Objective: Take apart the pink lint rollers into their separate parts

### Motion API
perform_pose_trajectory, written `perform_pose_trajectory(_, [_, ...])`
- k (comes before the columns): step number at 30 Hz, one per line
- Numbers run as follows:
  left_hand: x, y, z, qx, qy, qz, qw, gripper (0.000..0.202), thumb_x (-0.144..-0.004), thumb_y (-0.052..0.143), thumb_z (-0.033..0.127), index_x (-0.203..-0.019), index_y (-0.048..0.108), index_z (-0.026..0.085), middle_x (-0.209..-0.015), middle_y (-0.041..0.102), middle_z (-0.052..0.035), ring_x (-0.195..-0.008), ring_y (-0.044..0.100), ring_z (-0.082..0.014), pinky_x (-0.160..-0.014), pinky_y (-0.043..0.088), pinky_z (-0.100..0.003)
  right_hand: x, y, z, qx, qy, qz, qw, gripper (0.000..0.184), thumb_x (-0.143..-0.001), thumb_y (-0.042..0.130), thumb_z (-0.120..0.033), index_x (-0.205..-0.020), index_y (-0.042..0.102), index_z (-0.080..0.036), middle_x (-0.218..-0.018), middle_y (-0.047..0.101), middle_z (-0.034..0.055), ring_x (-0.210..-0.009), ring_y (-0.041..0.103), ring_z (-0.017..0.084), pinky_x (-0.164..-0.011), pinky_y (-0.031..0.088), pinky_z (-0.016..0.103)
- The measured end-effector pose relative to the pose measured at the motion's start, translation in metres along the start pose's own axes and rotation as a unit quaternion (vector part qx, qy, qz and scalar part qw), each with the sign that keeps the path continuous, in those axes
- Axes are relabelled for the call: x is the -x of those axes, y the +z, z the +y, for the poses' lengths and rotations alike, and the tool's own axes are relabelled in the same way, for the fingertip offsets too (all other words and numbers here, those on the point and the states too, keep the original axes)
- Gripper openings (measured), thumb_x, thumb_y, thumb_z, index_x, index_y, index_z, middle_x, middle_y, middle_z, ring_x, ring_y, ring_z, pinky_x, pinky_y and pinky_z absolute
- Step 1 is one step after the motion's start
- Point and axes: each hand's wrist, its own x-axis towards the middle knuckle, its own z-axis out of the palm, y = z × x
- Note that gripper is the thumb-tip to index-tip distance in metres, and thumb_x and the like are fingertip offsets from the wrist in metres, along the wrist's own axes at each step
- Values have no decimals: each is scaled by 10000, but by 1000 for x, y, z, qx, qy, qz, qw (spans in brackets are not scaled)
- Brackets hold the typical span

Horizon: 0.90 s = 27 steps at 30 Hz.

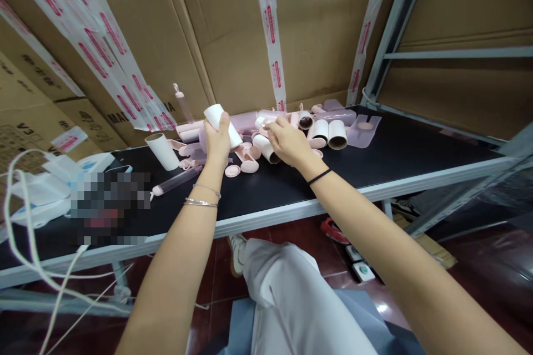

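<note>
My left hand (217, 141) is closed round a white paper roll (221, 122) and holds it up over the black table (375, 161). My right hand (287, 141) reaches into a heap of pink plastic parts (250, 163) and white rolls; its fingers are curled and pinch a small pink piece (266, 123) beside another white roll (266, 148). Two more rolls (328, 133) lie on their sides just right of that hand. A single roll (162, 151) stands upright to the left.
Taped cardboard boxes (233, 28) wall in the back of the table. A clear tube with a pink cap (175, 182) lies near the left. White cables (29, 244) and white devices sit at the far left. A grey metal rack (400, 22) stands on the right.
</note>
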Motion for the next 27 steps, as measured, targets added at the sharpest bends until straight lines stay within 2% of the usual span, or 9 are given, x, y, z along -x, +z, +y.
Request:
perform_pose_trajectory(2, [5, 5, 6, 61, -77, 20, 995, 529, -797, 548, 638, -1141, 428, 254, -736, 596, 17, -625, 660, -165, -545, 538, -271, 1, -1, -3, 7, -52, -44, 998, 345, -952, 321, -239, -1124, 616, -184, -1115, 622, 113, -932, 583, 229, -737, 395, 309])
perform_pose_trajectory(5, [11, 10, 12, 92, -120, -11, 989, 470, -799, 590, 572, -1085, 443, 229, -670, 576, 29, -590, 656, -159, -506, 527, -248, 2, -2, -7, 10, -93, -89, 992, 342, -950, 337, -221, -1089, 649, -207, -1053, 668, 78, -933, 601, 216, -765, 382, 297])
perform_pose_trajectory(8, [14, 13, 11, 87, -118, -36, 989, 445, -772, 654, 507, -1033, 455, 205, -666, 573, 26, -572, 645, -145, -490, 515, -227, 1, -2, -7, 16, -101, -96, 990, 353, -946, 351, -215, -1134, 649, -219, -1069, 675, 74, -930, 608, 213, -760, 373, 294])
perform_pose_trajectory(12, [16, 15, 9, 72, -112, -38, 990, 413, -779, 656, 482, -1000, 455, 197, -681, 574, 24, -547, 626, -132, -466, 501, -222, 1, -3, -6, 26, -97, -91, 991, 366, -941, 361, -218, -1172, 646, -228, -1080, 669, 84, -922, 606, 210, -730, 363, 291])
perform_pose_trajectory(24, [18, 17, 9, 70, -104, -38, 991, 401, -806, 636, 468, -1023, 445, 189, -691, 577, 19, -540, 624, -132, -487, 517, -243, 3, -2, -5, 40, -98, -97, 990, 317, -938, 379, -214, -1078, 664, -216, -1056, 663, 73, -903, 596, 195, -694, 343, 284])
perform_pose_trajectory(27, [18, 19, 9, 68, -106, -37, 991, 367, -822, 616, 456, -1011, 447, 191, -688, 574, 19, -528, 615, -130, -485, 517, -249, 2, -2, -8, 50, -126, -108, 985, 297, -930, 398, -208, -1045, 672, -193, -1017, 658, 84, -902, 584, 197, -714, 347, 291])
